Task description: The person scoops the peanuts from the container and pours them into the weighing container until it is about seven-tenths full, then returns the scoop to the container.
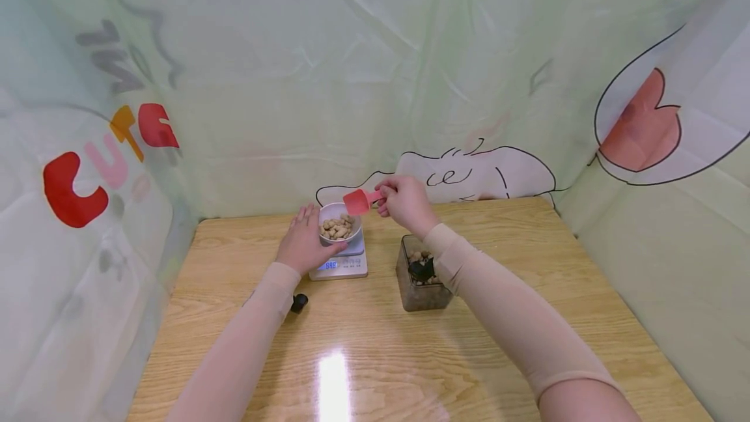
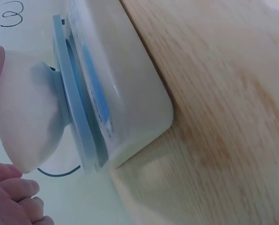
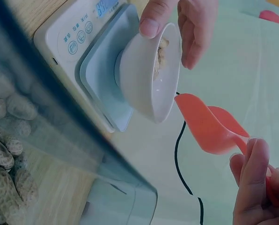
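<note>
A white bowl [image 1: 332, 212] with unshelled peanuts [image 1: 336, 228] in it rests on the platform of a digital kitchen scale [image 1: 338, 270]. My left hand [image 1: 306, 241] grips the bowl from the left, thumb at the near side and fingers at the far side. In the right wrist view that thumb lies at the rim of the bowl [image 3: 138, 77]. With my right hand [image 1: 407, 202] I hold a coral-pink scoop [image 1: 356, 202] by its handle. The scoop's mouth is beside the bowl's right rim, and no peanuts show in it.
A clear container [image 1: 426, 298] of unshelled peanuts [image 3: 8, 192] stands below my right forearm, which partly covers it along with a black wrist device [image 1: 420, 271]. Another black piece [image 1: 299, 303] shows at my left wrist. Printed fabric [image 1: 293, 116] hangs around the wooden table [image 1: 375, 370].
</note>
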Demonstrator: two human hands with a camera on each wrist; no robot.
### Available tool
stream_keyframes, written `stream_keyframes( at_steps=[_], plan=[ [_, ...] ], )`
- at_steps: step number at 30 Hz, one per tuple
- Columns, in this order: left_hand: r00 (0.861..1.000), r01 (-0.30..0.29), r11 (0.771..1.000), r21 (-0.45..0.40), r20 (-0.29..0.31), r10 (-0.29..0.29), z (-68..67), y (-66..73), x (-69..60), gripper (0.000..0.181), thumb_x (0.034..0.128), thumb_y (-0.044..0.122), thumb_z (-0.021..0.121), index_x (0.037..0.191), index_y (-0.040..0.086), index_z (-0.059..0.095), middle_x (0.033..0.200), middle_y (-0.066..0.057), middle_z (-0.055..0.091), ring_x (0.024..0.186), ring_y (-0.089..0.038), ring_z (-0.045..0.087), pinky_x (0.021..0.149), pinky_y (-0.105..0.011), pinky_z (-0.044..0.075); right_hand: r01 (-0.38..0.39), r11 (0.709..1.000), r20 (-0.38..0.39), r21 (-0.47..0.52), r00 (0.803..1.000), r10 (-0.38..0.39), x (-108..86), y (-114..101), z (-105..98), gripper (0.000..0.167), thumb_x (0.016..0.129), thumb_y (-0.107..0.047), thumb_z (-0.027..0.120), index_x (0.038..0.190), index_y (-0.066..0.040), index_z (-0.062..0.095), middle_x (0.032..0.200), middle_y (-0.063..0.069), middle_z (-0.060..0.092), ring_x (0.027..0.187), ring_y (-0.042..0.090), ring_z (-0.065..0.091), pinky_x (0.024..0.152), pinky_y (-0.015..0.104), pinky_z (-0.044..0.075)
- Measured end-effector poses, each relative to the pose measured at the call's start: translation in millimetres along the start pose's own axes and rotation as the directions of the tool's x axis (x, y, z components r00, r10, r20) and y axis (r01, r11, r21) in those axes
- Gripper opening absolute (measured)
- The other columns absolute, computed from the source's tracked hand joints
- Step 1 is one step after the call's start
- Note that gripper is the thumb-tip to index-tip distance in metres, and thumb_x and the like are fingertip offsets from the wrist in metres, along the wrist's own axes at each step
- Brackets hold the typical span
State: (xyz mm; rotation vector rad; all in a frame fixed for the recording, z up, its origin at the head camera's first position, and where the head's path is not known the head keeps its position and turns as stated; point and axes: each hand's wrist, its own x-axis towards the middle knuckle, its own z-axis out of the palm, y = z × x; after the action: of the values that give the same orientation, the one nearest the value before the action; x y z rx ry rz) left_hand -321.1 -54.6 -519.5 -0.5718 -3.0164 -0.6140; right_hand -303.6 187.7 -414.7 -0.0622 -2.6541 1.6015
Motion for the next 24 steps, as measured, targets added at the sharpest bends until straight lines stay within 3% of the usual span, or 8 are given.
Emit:
stream_keyframes(
  at_steps=[5,9,11,16,20,24],
  plan=[
    [1.000,-0.003,1.000,0.008,0.000,0.003,-4.1,2.8,-1.0,0.118,0.0911,0.071,0.072,0.168,-0.004,0.024,0.177,-0.024,0.026,0.168,-0.040,0.019,0.140,-0.050,0.018,-0.020,0.999,0.020,0.041,1.000,0.019,1.2,1,-4,0.027,0.113,-0.009,0.052,0.124,0.006,0.071,0.109,0.031,0.074,0.076,0.021,0.073,0.079,0.040,0.071],
    [1.000,-0.016,1.000,0.014,-0.011,0.016,-6.3,4.2,-1.4,0.117,0.0914,0.071,0.072,0.168,-0.004,0.025,0.177,-0.025,0.027,0.168,-0.041,0.020,0.140,-0.051,0.020,-0.091,0.985,0.057,0.144,0.995,0.084,3.3,5,-10,0.029,0.114,-0.009,0.050,0.127,0.009,0.069,0.107,0.029,0.075,0.073,0.016,0.073,0.078,0.035,0.071],
    [1.000,-0.024,1.000,0.013,-0.017,0.024,-7.1,4.3,-2.4,0.117,0.0917,0.071,0.071,0.168,-0.004,0.025,0.176,-0.025,0.027,0.168,-0.041,0.021,0.140,-0.051,0.019,-0.156,0.963,0.085,0.220,0.986,0.141,3.5,7,-14,0.032,0.114,-0.010,0.049,0.131,0.010,0.067,0.103,0.023,0.075,0.071,0.013,0.073,0.076,0.029,0.070],
    [0.999,-0.030,1.000,0.008,-0.022,0.030,-8.7,4.1,-9.5,0.116,0.0917,0.069,0.074,0.168,-0.003,0.025,0.176,-0.025,0.027,0.168,-0.041,0.020,0.140,-0.050,0.018,-0.310,0.876,0.180,0.370,0.949,0.260,-1.2,17,-27,0.039,0.116,-0.013,0.046,0.143,0.011,0.059,0.098,0.013,0.076,0.070,0.008,0.074,0.073,0.019,0.066],
    [0.998,-0.042,0.999,0.004,-0.046,0.042,-10.8,6.7,-15.8,0.117,0.0907,0.068,0.076,0.168,-0.003,0.025,0.177,-0.025,0.027,0.167,-0.042,0.021,0.139,-0.052,0.020,-0.360,0.822,0.234,0.441,0.930,0.283,-8.7,25,-41,0.042,0.116,-0.012,0.043,0.149,0.012,0.054,0.101,0.013,0.079,0.073,0.006,0.076,0.072,0.015,0.064],
    [0.995,-0.059,0.998,-0.019,-0.085,0.058,-14.1,14.0,-21.7,0.118,0.0893,0.068,0.077,0.169,-0.001,0.025,0.177,-0.025,0.026,0.167,-0.042,0.021,0.138,-0.054,0.023,-0.383,0.786,0.275,0.485,0.920,0.278,-18.6,29,-55,0.043,0.117,-0.013,0.042,0.150,0.012,0.052,0.100,0.011,0.081,0.076,0.005,0.076,0.071,0.013,0.062]
  ],
)
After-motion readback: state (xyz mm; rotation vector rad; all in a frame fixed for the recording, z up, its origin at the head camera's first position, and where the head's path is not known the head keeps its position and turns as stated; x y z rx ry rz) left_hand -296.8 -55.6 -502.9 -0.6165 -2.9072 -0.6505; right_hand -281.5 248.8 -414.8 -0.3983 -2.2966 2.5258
